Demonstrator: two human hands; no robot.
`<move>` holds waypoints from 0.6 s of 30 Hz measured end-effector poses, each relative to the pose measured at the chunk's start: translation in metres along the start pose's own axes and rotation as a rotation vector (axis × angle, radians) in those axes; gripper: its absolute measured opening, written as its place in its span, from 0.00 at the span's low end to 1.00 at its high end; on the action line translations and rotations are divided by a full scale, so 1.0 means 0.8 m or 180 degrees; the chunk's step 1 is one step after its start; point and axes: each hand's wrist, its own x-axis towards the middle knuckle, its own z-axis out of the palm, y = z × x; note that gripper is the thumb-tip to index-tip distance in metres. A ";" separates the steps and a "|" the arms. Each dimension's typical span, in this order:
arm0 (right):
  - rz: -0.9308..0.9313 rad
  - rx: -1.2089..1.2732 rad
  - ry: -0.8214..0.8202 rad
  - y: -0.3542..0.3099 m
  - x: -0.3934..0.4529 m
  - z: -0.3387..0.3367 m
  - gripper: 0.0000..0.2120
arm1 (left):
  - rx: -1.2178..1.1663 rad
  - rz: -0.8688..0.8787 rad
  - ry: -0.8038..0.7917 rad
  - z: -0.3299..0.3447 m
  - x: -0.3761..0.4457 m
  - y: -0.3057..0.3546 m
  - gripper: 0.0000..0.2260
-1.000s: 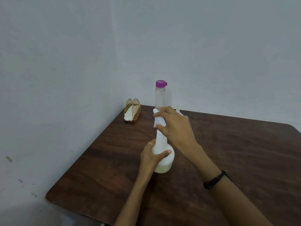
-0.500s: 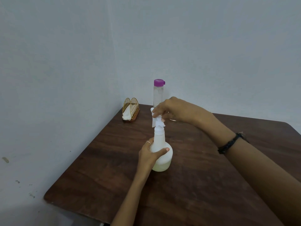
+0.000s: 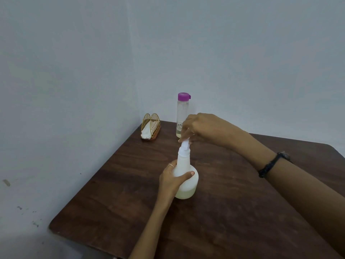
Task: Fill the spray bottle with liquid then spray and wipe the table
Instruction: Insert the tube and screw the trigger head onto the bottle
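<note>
Two hands on one spray bottle [image 3: 184,181] here. The bottle stands upright near the middle of the dark wooden table [image 3: 242,212], white and see-through-ish, with a bit of pale liquid sitting in the bottom.

The left hand [image 3: 172,181] grips the round body from the left side, thumb curled across the front and the other fingers wrapped behind it; there's a ring on one finger.

The right hand [image 3: 200,127] comes in from the right and above, fingers bunched together and pinching the white spray head [image 3: 184,146] at the top of the neck. Can't really tell if the head is screwed on or just sitting there. A black band sits on that wrist.

Behind the hands, a clear bottle [image 3: 182,116] with a purple cap stands near the wall, and a gold wire napkin holder [image 3: 150,128] with a white tissue sits in the corner to its left.
</note>
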 end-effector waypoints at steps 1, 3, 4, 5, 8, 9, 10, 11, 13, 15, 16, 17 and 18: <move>0.0011 0.0052 -0.0070 0.000 0.000 -0.002 0.15 | -0.0015 0.0001 0.0006 0.000 0.000 0.000 0.26; 0.0069 0.0200 -0.0249 -0.001 0.003 -0.005 0.15 | -0.0085 0.0009 0.0028 0.001 0.000 -0.001 0.26; 0.0099 0.0268 -0.0317 -0.002 0.005 -0.007 0.14 | -0.0099 0.0010 0.0038 0.001 -0.001 0.000 0.26; 0.0134 0.0330 -0.0377 -0.003 0.007 -0.009 0.14 | -0.0094 0.0014 0.0041 0.002 -0.001 0.000 0.26; 0.0287 0.0409 -0.0522 -0.006 0.014 -0.016 0.13 | -0.0099 0.0035 0.0035 0.002 0.000 -0.002 0.25; 0.0344 0.0415 -0.0554 -0.008 0.016 -0.018 0.13 | -0.0112 0.0041 0.0032 0.002 -0.001 -0.002 0.25; 0.0406 0.0453 -0.0557 -0.010 0.019 -0.019 0.13 | -0.0117 0.0046 0.0038 0.003 -0.001 -0.002 0.25; 0.0484 0.0520 -0.0551 -0.011 0.021 -0.019 0.13 | -0.0116 0.0049 0.0043 0.002 -0.001 -0.003 0.25; 0.0678 0.0648 -0.0539 -0.015 0.027 -0.018 0.14 | -0.0117 0.0073 0.0035 0.003 -0.001 -0.003 0.25; 0.0865 0.0687 -0.0504 -0.019 0.032 -0.015 0.13 | -0.0088 0.0101 0.0030 0.003 -0.002 -0.002 0.25; 0.0942 0.0703 -0.0464 -0.021 0.033 -0.013 0.13 | -0.0063 0.0100 0.0032 0.003 -0.002 -0.001 0.25; 0.1004 0.0725 -0.0422 -0.023 0.034 -0.012 0.12 | -0.0040 0.0098 0.0035 0.002 -0.003 -0.001 0.25; 0.1036 0.0750 -0.0389 -0.025 0.034 -0.012 0.11 | -0.0031 0.0095 0.0034 0.002 -0.003 0.000 0.25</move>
